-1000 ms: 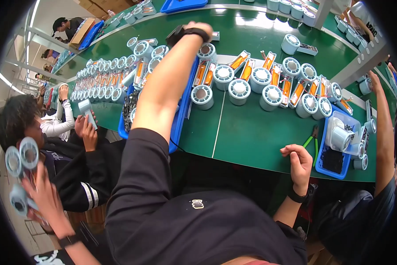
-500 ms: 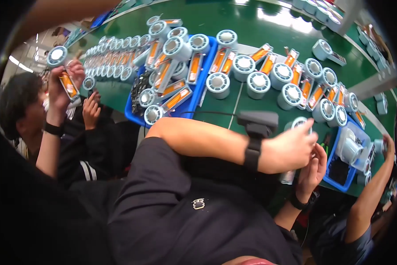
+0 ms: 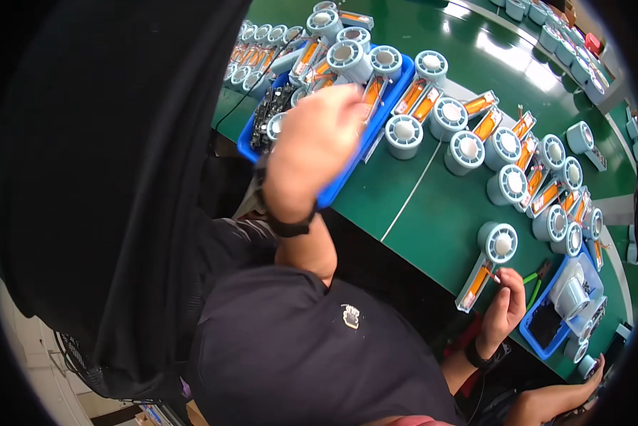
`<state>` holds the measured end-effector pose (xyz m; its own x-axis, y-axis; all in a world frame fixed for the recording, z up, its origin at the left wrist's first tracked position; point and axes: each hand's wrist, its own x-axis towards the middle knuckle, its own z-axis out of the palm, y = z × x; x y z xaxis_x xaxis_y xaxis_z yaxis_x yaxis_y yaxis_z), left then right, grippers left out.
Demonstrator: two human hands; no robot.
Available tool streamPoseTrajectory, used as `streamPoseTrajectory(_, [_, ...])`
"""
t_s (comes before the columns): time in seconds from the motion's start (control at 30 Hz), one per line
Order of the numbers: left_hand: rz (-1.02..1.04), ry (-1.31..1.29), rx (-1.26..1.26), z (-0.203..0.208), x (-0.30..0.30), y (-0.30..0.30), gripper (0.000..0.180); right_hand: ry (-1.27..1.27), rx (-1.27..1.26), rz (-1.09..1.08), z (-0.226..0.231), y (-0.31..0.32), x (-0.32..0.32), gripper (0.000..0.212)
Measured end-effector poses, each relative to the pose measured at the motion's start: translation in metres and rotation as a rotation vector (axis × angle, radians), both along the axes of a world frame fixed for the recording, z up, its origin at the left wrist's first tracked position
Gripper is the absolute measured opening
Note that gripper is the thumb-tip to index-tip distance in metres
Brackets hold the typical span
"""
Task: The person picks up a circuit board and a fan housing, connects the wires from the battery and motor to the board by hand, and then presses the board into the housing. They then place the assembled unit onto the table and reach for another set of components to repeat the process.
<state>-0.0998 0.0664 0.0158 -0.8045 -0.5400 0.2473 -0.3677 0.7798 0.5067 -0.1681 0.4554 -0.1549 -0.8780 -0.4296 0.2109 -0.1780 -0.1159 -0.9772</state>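
My right hand (image 3: pixel 502 309) is at the table's near edge, its fingertips pinched on a small white wire connector (image 3: pixel 496 277). The connector's red wire runs to an orange battery (image 3: pixel 478 280) in the open handle of a light-blue device. This device's round slotted head (image 3: pixel 498 242) rests on the green table, face up. My left hand (image 3: pixel 317 145) is over the blue tray (image 3: pixel 339 179), blurred by motion, with its fingers smeared. In the tray are dark circuit boards (image 3: pixel 271 113) and several similar devices, partly hidden behind that hand.
Rows of light-blue devices (image 3: pixel 504 145) with orange batteries stand across the green table (image 3: pixel 404 213). Green-handled pliers (image 3: pixel 536 284) lie beside a blue bin (image 3: pixel 546 344) at the right. Another person's forearm (image 3: pixel 557 403) enters lower right; black clothing (image 3: pixel 113 177) fills the left.
My left hand has left the device beside my right hand and swung left to the blue tray. The view has turned, and black clothing now covers the left side. My right hand stays by the device.
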Motion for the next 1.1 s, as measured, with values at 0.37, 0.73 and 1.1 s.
streamPoseTrajectory(0.37, [0.767, -0.24, 0.004, -0.061, 0.034, -0.127, 0.031, -0.052, 0.005, 0.037, 0.0, 0.004, 0.001, 0.02])
streamPoseTrajectory(0.73, [0.653, -0.325, -0.11, -0.087, 0.055, -0.184, 0.034, -0.091, -0.016, 0.052, 0.008, -0.002, 0.0, 0.02])
streamPoseTrajectory(1.1, [-0.324, 0.215, 0.477, -0.008, -0.005, 0.003, 0.015, -0.138, -0.058, -0.016, 0.021, -0.01, 0.007, 0.021])
